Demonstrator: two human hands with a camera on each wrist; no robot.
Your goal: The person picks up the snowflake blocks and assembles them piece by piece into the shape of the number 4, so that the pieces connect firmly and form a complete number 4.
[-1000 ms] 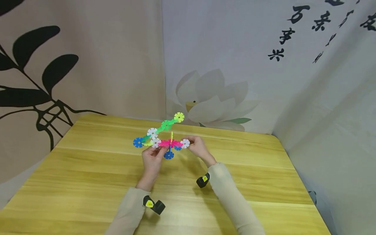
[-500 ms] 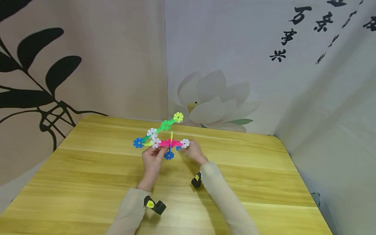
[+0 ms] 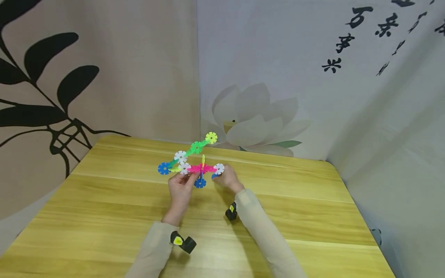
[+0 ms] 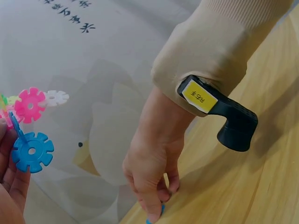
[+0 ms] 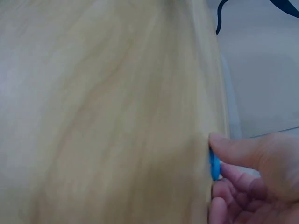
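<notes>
My left hand (image 3: 179, 190) pinches a chain of interlocking snowflake discs at its pink discs (image 3: 194, 170), above the table. White, green, yellow and blue discs branch off to the left and back, and a blue disc (image 3: 199, 183) hangs below the pink ones. Beyond a white disc (image 3: 219, 168) at the chain's right end, my right hand (image 3: 230, 179) reaches down to the table. Between its thumb and fingers it pinches a single blue disc (image 5: 214, 165), apart from the chain. The left wrist view shows only part of my left hand (image 4: 11, 182).
The wooden table (image 3: 295, 216) extends around both hands. A printed cloth backdrop (image 3: 257, 116) stands along its far edge. A black wrist camera sits on each sleeve, the right one (image 3: 231, 211) close above the tabletop.
My right hand has moved left and down and taken hold of the loose blue disc, which has shifted slightly right. My left hand and the chain have stayed almost still.
</notes>
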